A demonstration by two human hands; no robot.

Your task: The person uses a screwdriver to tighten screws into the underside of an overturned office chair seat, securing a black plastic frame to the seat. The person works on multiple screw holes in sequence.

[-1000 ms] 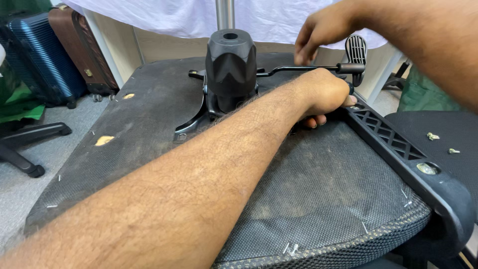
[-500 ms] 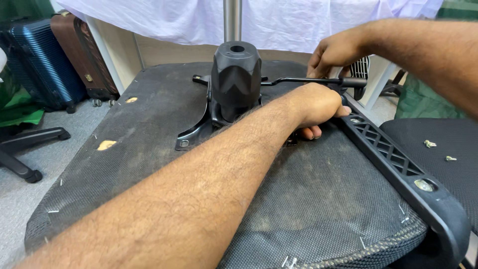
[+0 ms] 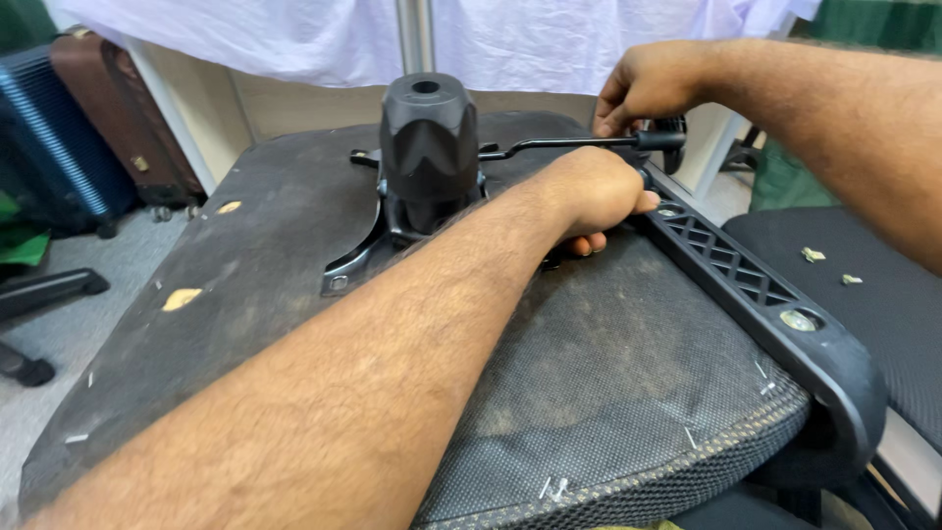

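Black upturned chair seat (image 3: 245,294) lies across the frame, its mechanism (image 3: 428,147) bolted at centre; left hand (image 3: 594,191) is clenched on something hidden by the armrest bracket (image 3: 746,280); right hand (image 3: 653,83) pinches the lever (image 3: 569,144); a slip there could nip fingers; forearms reach forward, crossing.

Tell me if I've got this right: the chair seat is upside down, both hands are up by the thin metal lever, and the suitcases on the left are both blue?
Not quite. In the head view only one suitcase is blue; the other suitcase is brown. The rest holds: the chair seat lies upside down, with the left hand and right hand by the thin metal lever.
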